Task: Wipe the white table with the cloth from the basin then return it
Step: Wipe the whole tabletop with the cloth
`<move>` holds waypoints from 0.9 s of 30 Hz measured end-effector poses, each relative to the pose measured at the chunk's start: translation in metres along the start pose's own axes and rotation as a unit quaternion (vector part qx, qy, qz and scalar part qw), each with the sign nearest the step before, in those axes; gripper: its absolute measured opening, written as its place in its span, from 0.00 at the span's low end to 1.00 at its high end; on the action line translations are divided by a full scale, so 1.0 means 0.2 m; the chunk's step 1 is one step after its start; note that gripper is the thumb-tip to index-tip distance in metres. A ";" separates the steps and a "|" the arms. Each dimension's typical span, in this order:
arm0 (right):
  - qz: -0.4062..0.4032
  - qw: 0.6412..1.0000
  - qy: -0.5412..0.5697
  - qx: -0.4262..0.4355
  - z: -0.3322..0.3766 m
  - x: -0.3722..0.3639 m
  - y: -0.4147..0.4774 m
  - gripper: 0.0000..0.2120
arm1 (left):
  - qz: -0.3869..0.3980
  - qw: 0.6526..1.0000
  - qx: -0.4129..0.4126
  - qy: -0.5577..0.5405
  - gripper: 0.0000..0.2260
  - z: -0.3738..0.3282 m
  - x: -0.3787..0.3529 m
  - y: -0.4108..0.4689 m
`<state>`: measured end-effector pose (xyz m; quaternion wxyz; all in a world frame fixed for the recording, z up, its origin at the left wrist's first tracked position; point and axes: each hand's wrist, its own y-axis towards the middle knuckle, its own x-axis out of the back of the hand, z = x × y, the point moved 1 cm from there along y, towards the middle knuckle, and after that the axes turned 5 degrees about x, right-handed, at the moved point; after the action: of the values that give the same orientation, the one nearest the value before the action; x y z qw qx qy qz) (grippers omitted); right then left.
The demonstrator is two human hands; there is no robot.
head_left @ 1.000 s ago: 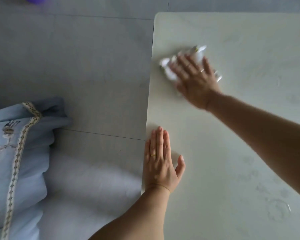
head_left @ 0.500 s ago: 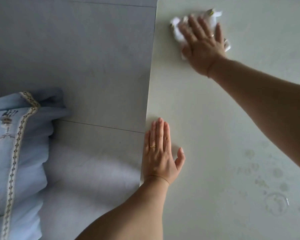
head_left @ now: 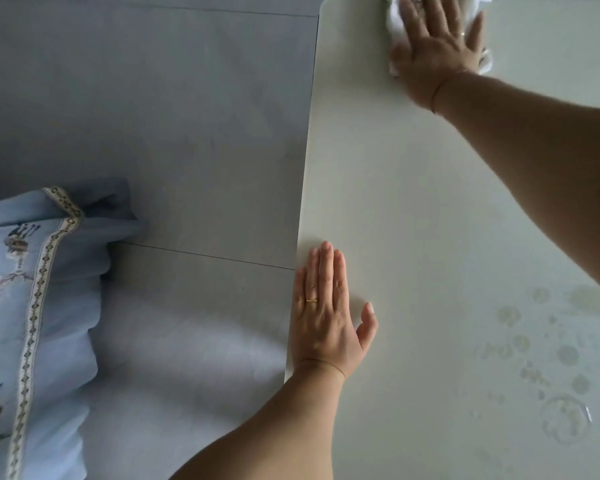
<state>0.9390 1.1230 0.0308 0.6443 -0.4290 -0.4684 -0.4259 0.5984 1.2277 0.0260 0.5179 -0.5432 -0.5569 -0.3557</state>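
Note:
The white table point(head_left: 413, 209) fills the right half of the head view. Near its far left corner my right hand point(head_left: 437, 53) lies flat, fingers spread, pressing a white cloth point(head_left: 395, 22) onto the top. Most of the cloth is hidden under the palm; bits stick out at the left and right. My left hand point(head_left: 329, 317) rests flat on the table's left edge, fingers together, holding nothing. Wet round marks point(head_left: 555, 358) show on the table at the lower right. The basin is out of view.
A grey tiled floor point(head_left: 153, 116) lies left of the table. A light blue cushion with a patterned trim point(head_left: 32, 306) sits at the lower left on a pale grey seat point(head_left: 174, 358).
My right hand has pushed the cloth away from me toward the far left corner of the table. My left hand has stayed in place on the edge.

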 end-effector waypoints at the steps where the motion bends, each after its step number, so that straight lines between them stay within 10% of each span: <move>1: -0.001 1.000 0.003 -0.025 0.06 -0.01 0.00 0.28 | 0.000 1.000 0.000 -0.003 0.35 0.00 0.00 0.00; 8: 0.064 0.965 -0.020 0.253 0.36 -0.08 -0.21 0.26 | 0.016 1.000 0.004 0.007 0.35 -0.01 0.02 0.01; 17: 0.022 0.998 0.036 -0.050 0.17 0.00 0.04 0.27 | -0.054 0.997 0.002 -0.055 0.32 -0.08 0.11 0.31; 24: 0.050 0.981 -0.007 0.188 0.36 -0.06 0.02 0.26 | -0.038 0.999 -0.008 -0.021 0.34 -0.12 0.03 0.54; 27: 0.022 0.989 -0.015 0.144 0.06 0.01 0.02 0.26 | -0.046 0.999 -0.011 -0.016 0.34 -0.12 0.03 0.54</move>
<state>0.9401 1.1352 0.0345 0.7016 -0.3480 -0.5251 -0.3331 0.7092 1.2237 0.0185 0.4859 -0.5283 -0.5853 -0.3771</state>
